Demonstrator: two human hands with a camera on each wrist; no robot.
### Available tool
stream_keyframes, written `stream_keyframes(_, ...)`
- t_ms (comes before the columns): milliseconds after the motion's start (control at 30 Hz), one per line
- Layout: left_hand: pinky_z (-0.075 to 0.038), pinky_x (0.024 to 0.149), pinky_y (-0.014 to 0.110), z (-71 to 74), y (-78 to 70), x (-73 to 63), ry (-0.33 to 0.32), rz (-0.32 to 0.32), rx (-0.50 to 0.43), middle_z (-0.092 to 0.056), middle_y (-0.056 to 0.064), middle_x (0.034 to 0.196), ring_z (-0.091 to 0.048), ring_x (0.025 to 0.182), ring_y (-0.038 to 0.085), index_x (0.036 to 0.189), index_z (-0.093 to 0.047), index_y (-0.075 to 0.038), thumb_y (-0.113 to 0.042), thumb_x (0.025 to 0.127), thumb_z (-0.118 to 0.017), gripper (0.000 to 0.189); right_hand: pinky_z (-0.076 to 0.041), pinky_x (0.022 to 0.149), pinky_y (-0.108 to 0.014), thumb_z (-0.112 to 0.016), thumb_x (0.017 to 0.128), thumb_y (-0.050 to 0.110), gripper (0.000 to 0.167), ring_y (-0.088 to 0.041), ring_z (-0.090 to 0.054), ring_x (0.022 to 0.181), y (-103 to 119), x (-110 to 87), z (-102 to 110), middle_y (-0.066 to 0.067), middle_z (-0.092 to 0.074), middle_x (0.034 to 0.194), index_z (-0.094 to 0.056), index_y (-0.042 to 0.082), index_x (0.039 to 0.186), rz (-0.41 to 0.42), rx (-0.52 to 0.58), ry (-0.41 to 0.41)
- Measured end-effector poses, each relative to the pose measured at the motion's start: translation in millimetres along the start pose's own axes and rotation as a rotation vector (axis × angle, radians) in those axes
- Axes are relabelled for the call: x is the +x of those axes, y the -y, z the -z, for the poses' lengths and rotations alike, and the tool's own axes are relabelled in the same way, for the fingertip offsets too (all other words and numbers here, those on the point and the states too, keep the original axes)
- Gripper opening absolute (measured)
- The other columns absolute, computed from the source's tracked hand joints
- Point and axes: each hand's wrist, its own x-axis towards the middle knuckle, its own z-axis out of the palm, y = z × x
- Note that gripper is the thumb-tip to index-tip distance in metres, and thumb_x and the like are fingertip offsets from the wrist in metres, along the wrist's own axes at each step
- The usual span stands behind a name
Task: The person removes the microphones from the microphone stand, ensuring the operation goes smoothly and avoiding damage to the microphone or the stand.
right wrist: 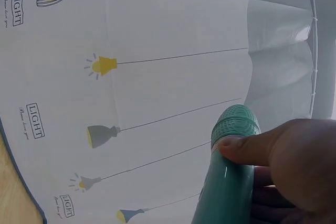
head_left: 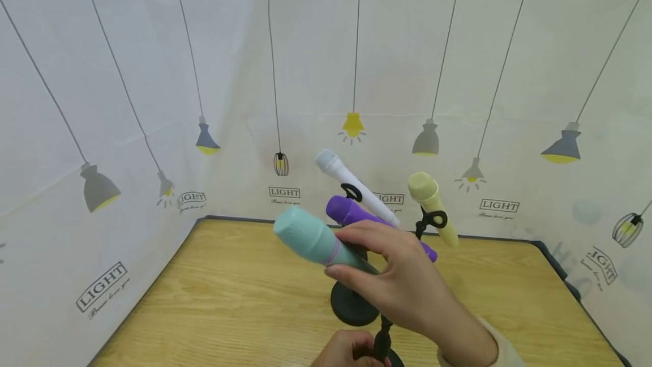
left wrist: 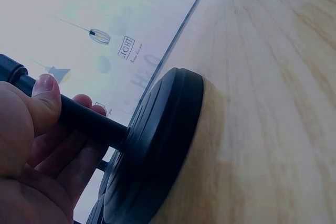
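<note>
My right hand (head_left: pixel 402 273) grips a teal microphone (head_left: pixel 305 235) near its head, thumb along one side and fingers round the other. In the right wrist view, the thumb presses just under the textured head of this microphone (right wrist: pixel 226 187). Below it, my left hand (head_left: pixel 346 349) holds the thin black pole of a microphone stand (head_left: pixel 383 340). The left wrist view shows the thumb and fingers round the pole (left wrist: pixel 92 121), just above a round black base (left wrist: pixel 163 140) standing on the table. My right hand hides the lower part of the teal microphone.
Behind my right hand, a purple microphone (head_left: pixel 346 210), a white one (head_left: pixel 351 180) and a pale yellow one (head_left: pixel 425 188) sit tilted. Black clips (head_left: pixel 434 219) hold the white and yellow ones. Another round base (head_left: pixel 354 304) stands on the wooden table (head_left: pixel 229 287). Lamp-printed cloth (head_left: pixel 229 72) encloses the table.
</note>
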Motion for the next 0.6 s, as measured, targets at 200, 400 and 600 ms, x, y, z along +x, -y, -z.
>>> stream_keyframes(200, -0.059, 0.085, 0.018, 0.4, 1.7, 0.0, 0.002, 0.004, -0.013, -0.08, 0.023, 0.104, -0.073, 0.086, 0.001, 0.11, -0.074, 0.011, -0.013, 0.103, -0.072, 0.025, -0.064, 0.084, -0.028, -0.092, 0.088, 0.015, 0.035, -0.01, -0.074, 0.106, 14, 8.4, 2, 0.005, -0.081, 0.116, -0.081, 0.014, 0.121, 0.018, -0.007, 0.015)
stream_keyframes(400, -0.059, 0.084, 0.018, -0.6, 3.6, -0.7, 0.008, -0.013, -0.026, -0.077, 0.033, 0.109, -0.073, 0.086, 0.0, 0.111, -0.073, 0.012, -0.014, 0.103, -0.071, 0.027, -0.064, 0.087, -0.031, -0.094, 0.083, 0.011, 0.038, -0.013, -0.077, 0.109, 16, 3.1, 9, 0.004, -0.081, 0.117, -0.081, 0.013, 0.119, 0.063, -0.107, -0.008)
stream_keyframes(600, -0.059, 0.084, 0.017, 1.9, 3.8, -2.0, 0.0, 0.026, -0.027, -0.079, 0.027, 0.112, -0.074, 0.089, 0.002, 0.113, -0.074, 0.009, -0.012, 0.104, -0.07, 0.023, -0.064, 0.088, -0.033, -0.095, 0.081, 0.011, 0.042, -0.016, -0.076, 0.107, 6, -6.2, 22, 0.004, -0.081, 0.119, -0.081, 0.015, 0.12, 0.022, -0.157, -0.027)
